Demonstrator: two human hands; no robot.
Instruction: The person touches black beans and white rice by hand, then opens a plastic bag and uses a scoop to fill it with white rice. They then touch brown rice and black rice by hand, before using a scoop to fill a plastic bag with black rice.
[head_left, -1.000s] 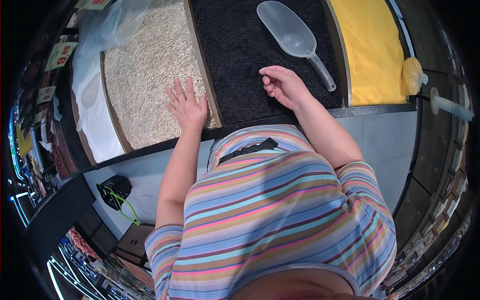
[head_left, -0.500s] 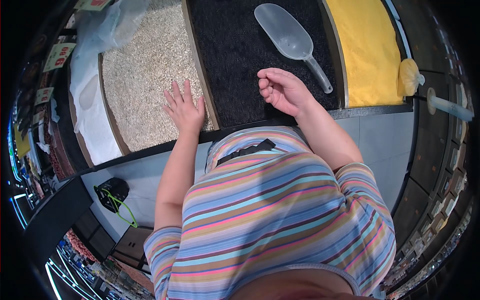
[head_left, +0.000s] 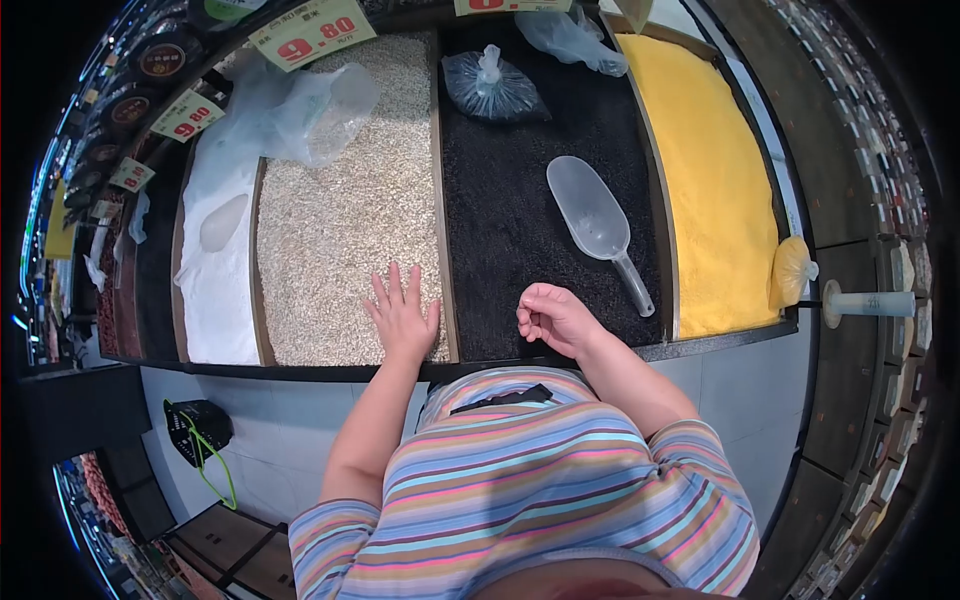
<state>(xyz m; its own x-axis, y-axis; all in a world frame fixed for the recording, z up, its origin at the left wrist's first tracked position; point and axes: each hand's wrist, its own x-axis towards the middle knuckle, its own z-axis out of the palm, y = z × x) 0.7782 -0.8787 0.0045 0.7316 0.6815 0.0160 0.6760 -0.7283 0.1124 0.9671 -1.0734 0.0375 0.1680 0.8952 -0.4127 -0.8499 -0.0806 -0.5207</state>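
Observation:
My left hand lies palm down with fingers spread on pale grain, near the front of its bin. Over the black grain in the neighbouring bin is my right hand, its fingers curled in against the thumb. Whatever the curled fingers may hold is hidden. A clear plastic scoop rests on the black grain just beyond my right hand, its handle slanting toward the front right. Neither hand touches the scoop.
Yellow grain fills the right bin, with a tied yellow bag at its edge. White powder lies to the left. Clear bags and price signs sit at the back. A black basket stands on the floor.
My view has tilted up, so the bins appear lower and their far ends show. The left hand stays spread on the pale grain. My right hand's fingers look drawn closer to the thumb.

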